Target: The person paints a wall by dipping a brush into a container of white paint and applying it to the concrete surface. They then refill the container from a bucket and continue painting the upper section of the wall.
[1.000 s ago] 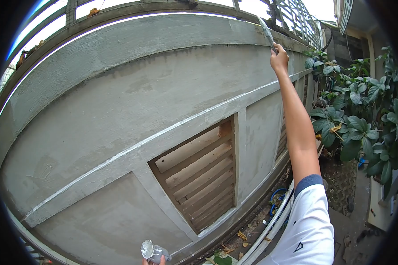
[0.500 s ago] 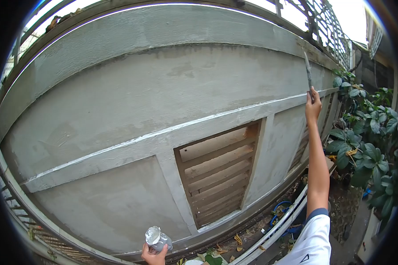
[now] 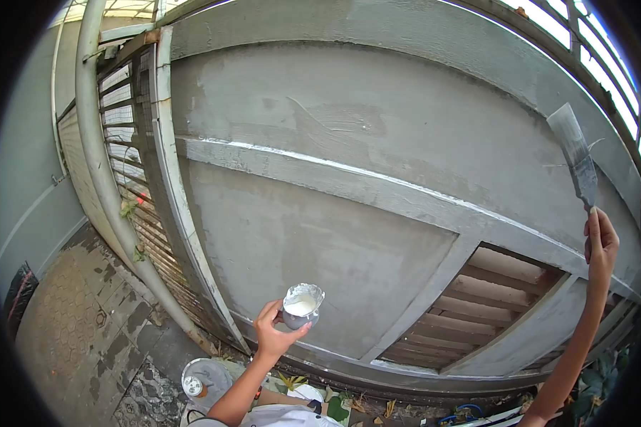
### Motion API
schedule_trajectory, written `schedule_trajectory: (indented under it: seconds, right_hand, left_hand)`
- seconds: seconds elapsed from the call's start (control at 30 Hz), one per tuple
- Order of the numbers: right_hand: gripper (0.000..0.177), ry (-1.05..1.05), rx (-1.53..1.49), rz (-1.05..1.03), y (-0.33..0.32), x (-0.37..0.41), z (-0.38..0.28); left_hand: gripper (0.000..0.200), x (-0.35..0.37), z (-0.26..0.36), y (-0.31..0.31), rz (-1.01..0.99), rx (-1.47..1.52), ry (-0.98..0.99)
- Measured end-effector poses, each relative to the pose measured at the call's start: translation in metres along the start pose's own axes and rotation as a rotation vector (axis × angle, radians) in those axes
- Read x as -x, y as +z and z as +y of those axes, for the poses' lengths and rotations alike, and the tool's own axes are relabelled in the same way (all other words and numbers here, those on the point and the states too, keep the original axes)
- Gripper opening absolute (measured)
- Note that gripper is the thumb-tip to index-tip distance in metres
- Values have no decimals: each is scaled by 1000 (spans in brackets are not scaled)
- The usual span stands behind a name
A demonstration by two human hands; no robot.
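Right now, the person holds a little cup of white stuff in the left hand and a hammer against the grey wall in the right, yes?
Not a hammer. The head view shows the right hand holding a flat tool, like a wide brush or scraper, against the grey wall. The left hand does hold the cup of white stuff.

A grey plastered wall (image 3: 349,114) stands in daylight, with a louvred vent (image 3: 491,299) in its lower right, a pipe (image 3: 96,156) to its left and patterned paving (image 3: 78,327) below-left.
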State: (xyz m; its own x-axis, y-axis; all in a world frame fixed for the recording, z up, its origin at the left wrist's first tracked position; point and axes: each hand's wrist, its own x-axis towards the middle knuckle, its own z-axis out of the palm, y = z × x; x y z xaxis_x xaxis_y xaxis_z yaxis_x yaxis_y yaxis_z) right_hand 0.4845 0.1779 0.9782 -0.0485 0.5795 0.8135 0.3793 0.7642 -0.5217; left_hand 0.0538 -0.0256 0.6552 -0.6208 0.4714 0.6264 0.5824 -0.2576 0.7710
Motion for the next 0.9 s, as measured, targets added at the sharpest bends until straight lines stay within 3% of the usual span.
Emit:
schedule_trajectory:
  seconds: [0.07,0.13,0.17,0.23,0.3,0.37,0.47,0.6,0.73,0.8,0.83,0.9]
  right_hand:
    - [30,-86,84,-175,45,14,-22]
    - [32,187,25,-473,101,51,-89]
    - [35,280,-101,-669,123,64,-89]
    - [30,299,-71,-988,171,91,-100]
    - [28,410,-162,-1176,218,126,-95]
    - [30,380,-106,-1307,253,154,-96]
    - [30,381,-19,-1382,283,173,-114]
    - [31,415,-130,-1349,300,182,-115]
    - [29,454,-51,-1249,306,185,-140]
    - [27,257,-45,-1143,313,195,-144]
    - [27,273,-33,-1130,315,198,-150]
    - [25,110,162,-1107,321,204,-164]
  left_hand:
    - [55,-11,1,-15,37,-131,92]
    - [55,-21,5,-32,65,-234,151]
    - [55,-25,1,-39,87,-265,191]
    - [55,-30,-8,-54,96,-311,219]
    - [55,-36,-16,-68,123,-351,296]
    - [55,-40,-29,-83,115,-386,326]
    - [55,-44,-43,-104,89,-430,358]
    - [58,-48,-69,-127,94,-439,363]
    - [61,-49,-87,-132,81,-408,360]
    - [62,-50,-90,-130,65,-379,372]
    - [62,-51,-92,-128,68,-364,382]
    - [63,-52,-94,-125,47,-338,388]
